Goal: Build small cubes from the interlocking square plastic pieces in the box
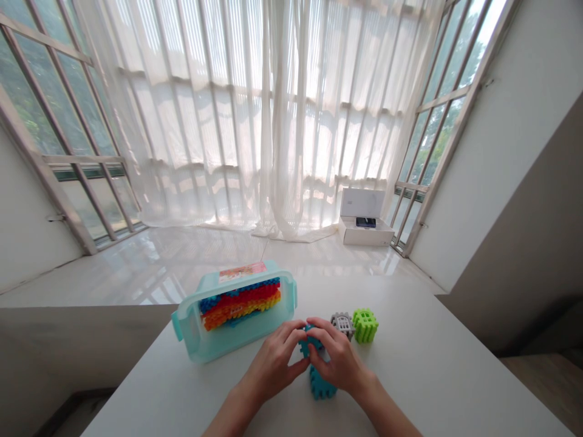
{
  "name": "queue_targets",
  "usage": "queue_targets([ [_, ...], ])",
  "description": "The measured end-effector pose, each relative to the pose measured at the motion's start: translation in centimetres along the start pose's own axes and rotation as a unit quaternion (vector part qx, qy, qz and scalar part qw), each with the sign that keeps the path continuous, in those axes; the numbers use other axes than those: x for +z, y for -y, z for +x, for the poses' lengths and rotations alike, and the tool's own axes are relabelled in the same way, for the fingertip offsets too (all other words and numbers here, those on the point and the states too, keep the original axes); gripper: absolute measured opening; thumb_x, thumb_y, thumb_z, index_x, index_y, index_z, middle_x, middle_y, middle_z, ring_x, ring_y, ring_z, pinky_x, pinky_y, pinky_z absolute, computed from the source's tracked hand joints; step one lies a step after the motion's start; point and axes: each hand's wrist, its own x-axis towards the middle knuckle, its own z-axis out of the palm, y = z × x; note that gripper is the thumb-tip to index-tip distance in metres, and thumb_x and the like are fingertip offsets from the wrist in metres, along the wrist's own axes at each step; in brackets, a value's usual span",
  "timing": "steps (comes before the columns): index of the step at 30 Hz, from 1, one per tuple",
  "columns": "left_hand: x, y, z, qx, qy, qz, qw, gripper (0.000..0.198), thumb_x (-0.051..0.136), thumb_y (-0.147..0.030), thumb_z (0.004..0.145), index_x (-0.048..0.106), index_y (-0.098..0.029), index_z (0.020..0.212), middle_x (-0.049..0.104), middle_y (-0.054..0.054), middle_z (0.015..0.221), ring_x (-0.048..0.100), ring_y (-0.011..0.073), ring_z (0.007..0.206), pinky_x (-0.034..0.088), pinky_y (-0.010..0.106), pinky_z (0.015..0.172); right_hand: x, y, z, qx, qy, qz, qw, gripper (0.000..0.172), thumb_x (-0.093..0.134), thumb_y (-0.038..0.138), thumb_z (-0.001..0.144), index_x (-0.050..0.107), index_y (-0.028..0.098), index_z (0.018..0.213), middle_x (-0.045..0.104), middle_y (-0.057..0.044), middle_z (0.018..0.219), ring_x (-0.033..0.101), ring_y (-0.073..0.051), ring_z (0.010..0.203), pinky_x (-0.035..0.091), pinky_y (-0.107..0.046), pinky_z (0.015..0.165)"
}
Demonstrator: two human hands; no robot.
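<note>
Forearms foremost; fingers hold blue block; aqua bin contains multicolored pieces.

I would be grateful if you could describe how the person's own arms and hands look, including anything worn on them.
The left hand and right hand are both ungloved, with no ring to be made out. The left forearm and right forearm are bare as far as they show: no sleeve, watch or bracelet is visible.

No lettering could be read: the reddish label on the teal bin, left of centre, was too small, as were faint marks on the white box, centre right.
</note>
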Motion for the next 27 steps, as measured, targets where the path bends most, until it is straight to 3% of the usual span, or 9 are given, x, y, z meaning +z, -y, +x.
queue_targets([
  [27,0.06,0.09,-0.05,0.010,0.004,0.010,1.000,0.029,0.065,-0.021,0.085,0.057,-0.022,0.112,0.063,0.011,0.120,0.062,0.0245,0.112,0.056,0.037,0.093,-0.08,-0.03,0.05,0.006,0.005,-0.001,1.000,0.030,0.053,0.011,0.088,0.059,0.022,0.116,0.064,-0.012,0.119,0.064,-0.024,0.111,0.056,-0.037,0.095],
])
